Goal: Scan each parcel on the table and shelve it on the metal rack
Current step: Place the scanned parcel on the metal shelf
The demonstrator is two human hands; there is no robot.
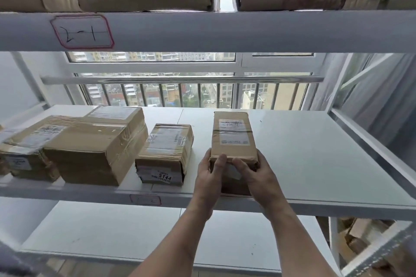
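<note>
Two bare forearms reach up; the left hand (208, 173) and right hand (255, 172) clasp the near end of a narrow taped cardboard parcel (233, 136) lying on the smooth white metal shelf (315, 159), right of three brown boxes (99, 148).
</note>
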